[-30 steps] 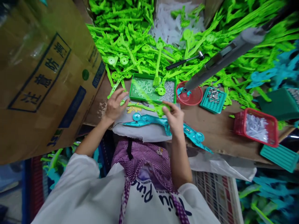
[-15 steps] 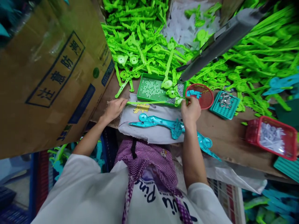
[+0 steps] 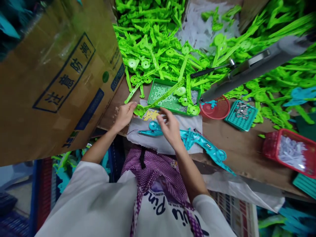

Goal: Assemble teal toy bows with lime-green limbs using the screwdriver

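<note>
My left hand (image 3: 125, 116) pinches the round end of a long lime-green plastic piece (image 3: 158, 98), whose thin arm slants up to the right over a green perforated tray (image 3: 154, 86). Nothing shows in my right hand (image 3: 170, 126), its fingers apart and half curled. It hovers above a translucent turquoise bow-shaped plastic part (image 3: 191, 139), hiding some of it. Between my hands is a yellow cartoon figure (image 3: 150, 115) on the white cloth (image 3: 138, 140). Several other lime-green pieces (image 3: 184, 98) lie across the tray's right side.
A grey hanging power driver (image 3: 247, 72) slants in from the upper right. Lime-green parts (image 3: 153, 49) heap along the back. To the right stand a red round basket (image 3: 221, 112), a teal tray of metal bits (image 3: 240, 123) and a red basket (image 3: 269, 144). A large carton (image 3: 61, 82) walls the left.
The lime-green piece, earlier stretched level between both hands, now slants upward from my left hand. My right hand has let go and moved left. The hanging driver has swung right.
</note>
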